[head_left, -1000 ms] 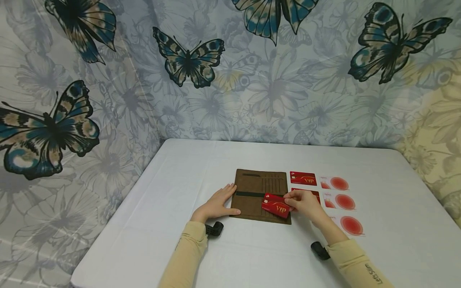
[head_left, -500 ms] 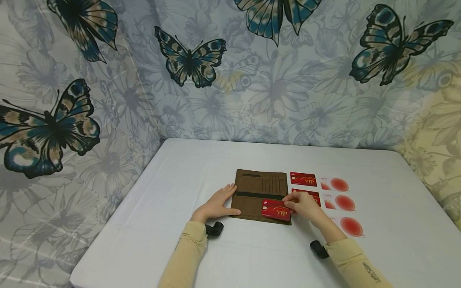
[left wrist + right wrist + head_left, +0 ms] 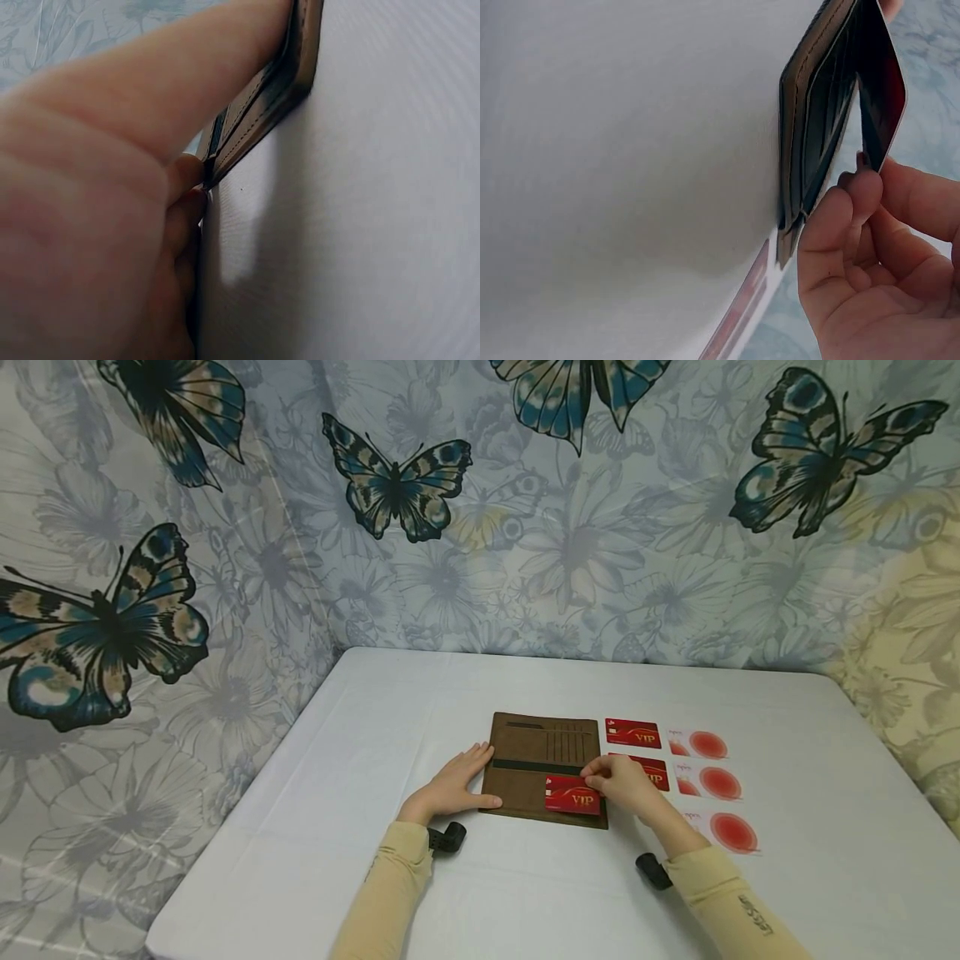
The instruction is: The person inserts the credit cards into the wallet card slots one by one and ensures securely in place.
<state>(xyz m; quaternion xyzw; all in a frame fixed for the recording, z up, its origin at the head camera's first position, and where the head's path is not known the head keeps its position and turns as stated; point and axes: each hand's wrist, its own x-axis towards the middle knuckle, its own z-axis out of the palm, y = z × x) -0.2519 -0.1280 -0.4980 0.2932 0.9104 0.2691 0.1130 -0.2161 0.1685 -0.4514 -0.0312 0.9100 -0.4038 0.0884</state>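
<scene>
A: Where is the card?

B: The glossy red rectangular card printed "VIP" [image 3: 570,795] is over the near half of the open brown wallet with stitched edges [image 3: 517,743]. In the right wrist view it tilts up, with a gap between its held end and the wallet's slots.

A: And the wallet?

B: It lies on the white-covered desk [image 3: 300,860], between the left and right edges and well in from the far edge. A flat black strap [image 3: 525,765] crosses its middle.

A: What about the hands?

B: The right hand [image 3: 626,785] pinches the card between thumb and finger, at the end towards the desk's right edge. The left hand [image 3: 453,783] grips nothing; its extended fingers and thumb rest on the wallet's side facing the desk's left edge.

A: Anything towards the right edge?

B: A second red card [image 3: 632,732], nearer the far edge, and a third red card [image 3: 656,772], partly covered by the right hand. Past those, three white cards with round red prints [image 3: 720,782] form a column.
</scene>
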